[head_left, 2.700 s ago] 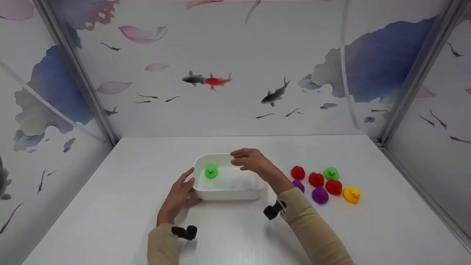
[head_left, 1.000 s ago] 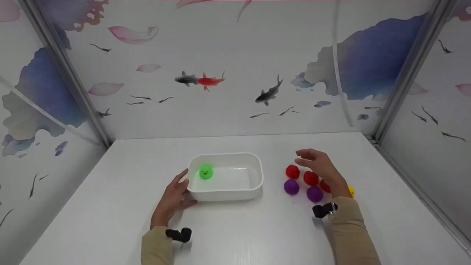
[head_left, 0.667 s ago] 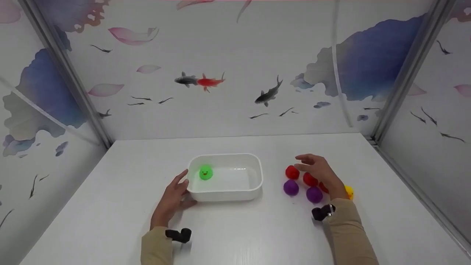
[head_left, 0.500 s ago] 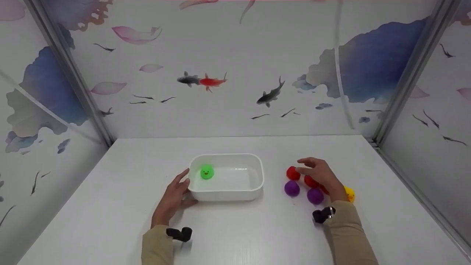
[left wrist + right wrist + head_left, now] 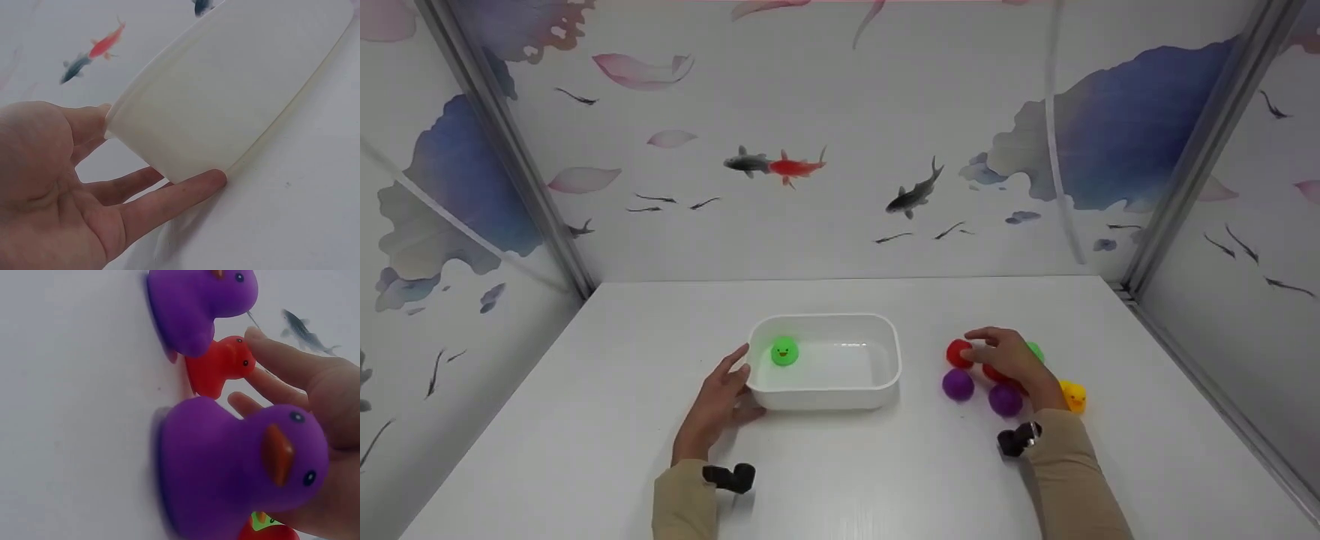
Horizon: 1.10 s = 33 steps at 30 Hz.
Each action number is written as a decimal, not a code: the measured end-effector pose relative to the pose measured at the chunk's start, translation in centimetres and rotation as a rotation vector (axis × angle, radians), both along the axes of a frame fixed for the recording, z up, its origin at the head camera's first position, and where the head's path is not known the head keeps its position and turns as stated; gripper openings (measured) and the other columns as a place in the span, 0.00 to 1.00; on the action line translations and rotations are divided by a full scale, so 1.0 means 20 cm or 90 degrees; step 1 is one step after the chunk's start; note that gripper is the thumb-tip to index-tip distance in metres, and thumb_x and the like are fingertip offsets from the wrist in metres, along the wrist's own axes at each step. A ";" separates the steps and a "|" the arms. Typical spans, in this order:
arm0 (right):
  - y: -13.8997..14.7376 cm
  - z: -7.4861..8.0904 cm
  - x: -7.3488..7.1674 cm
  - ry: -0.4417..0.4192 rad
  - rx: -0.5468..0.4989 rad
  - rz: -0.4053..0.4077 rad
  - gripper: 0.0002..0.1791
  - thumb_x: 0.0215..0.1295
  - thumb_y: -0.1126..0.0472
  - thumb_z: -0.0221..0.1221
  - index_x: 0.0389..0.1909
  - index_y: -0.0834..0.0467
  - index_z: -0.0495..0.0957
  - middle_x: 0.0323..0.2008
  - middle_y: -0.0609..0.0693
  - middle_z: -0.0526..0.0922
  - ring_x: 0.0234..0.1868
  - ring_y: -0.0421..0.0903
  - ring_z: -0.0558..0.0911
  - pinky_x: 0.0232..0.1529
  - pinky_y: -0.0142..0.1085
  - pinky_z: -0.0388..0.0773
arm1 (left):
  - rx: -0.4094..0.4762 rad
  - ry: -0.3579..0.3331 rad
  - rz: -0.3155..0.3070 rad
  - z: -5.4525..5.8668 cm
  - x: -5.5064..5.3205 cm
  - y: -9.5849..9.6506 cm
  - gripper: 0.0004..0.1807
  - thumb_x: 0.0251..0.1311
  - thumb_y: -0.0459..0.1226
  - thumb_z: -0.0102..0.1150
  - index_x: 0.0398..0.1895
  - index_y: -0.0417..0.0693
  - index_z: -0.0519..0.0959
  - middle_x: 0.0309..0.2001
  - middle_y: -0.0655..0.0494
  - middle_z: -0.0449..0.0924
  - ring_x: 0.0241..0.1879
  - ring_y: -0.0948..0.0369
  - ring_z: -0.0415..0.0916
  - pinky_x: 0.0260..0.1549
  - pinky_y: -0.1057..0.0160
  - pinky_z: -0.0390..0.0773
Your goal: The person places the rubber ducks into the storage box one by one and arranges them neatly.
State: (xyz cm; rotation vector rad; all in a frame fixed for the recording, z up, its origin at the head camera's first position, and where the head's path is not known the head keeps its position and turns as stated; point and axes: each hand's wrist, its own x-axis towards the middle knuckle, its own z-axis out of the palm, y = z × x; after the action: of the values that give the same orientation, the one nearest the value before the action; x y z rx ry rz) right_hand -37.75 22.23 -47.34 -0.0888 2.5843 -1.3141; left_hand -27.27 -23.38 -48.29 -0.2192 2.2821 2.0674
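Observation:
My left hand (image 5: 720, 401) rests against the left end of a white plastic tub (image 5: 825, 399), with fingertips at the rim and the thumb (image 5: 185, 197) stretched along its lower front edge. Inside the tub, at the left, sits a green rubber duck (image 5: 784, 352). Over the group of ducks on the right, my right hand (image 5: 1011, 364) has its thumb and fingers at a red rubber duck (image 5: 958, 353). In the right wrist view that red duck (image 5: 220, 367) shows beside the thumb tip, and a purple duck (image 5: 225, 467) stands in front of the hand.
Two purple ducks, one of them nearer the tub (image 5: 958, 385), stand in front of the right hand. A yellow duck (image 5: 1074, 396) is by the right wrist. Behind the hand, a green duck (image 5: 1035, 349) and other red ducks are partly hidden. Patterned panels (image 5: 840, 225) enclose the table.
My right hand has moved from over the tub to the ducks on the right, then lowered to the red duck. The left hand has stayed at the tub.

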 end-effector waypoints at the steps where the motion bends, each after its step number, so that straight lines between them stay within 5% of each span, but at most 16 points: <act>1: 0.00 0.00 0.00 -0.001 -0.004 0.001 0.32 0.68 0.47 0.62 0.70 0.53 0.69 0.75 0.66 0.59 0.73 0.68 0.61 0.73 0.61 0.64 | -0.001 0.001 0.000 0.00 0.00 0.00 0.29 0.78 0.44 0.43 0.79 0.61 0.55 0.71 0.37 0.67 0.71 0.39 0.66 0.53 0.46 0.84; 19: -0.03 0.03 -0.01 0.002 -0.008 -0.027 0.31 0.66 0.44 0.63 0.66 0.54 0.73 0.73 0.64 0.63 0.73 0.66 0.61 0.73 0.61 0.64 | -0.023 0.007 0.006 0.00 0.00 0.00 0.29 0.78 0.45 0.44 0.79 0.60 0.55 0.71 0.37 0.69 0.69 0.40 0.69 0.53 0.48 0.84; 33: -0.11 0.15 0.02 0.036 -0.033 -0.003 0.32 0.63 0.41 0.65 0.64 0.50 0.74 0.73 0.60 0.67 0.75 0.63 0.61 0.74 0.63 0.61 | -0.003 -0.010 0.009 -0.01 -0.02 0.00 0.29 0.77 0.46 0.45 0.79 0.63 0.56 0.71 0.39 0.67 0.71 0.40 0.67 0.55 0.45 0.83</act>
State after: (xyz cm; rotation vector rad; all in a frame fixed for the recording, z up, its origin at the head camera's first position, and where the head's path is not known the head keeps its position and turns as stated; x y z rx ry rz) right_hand -37.35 20.07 -44.27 -0.1309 2.5989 -1.4010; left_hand -27.59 -23.35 -48.48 -0.2512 2.2827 2.0589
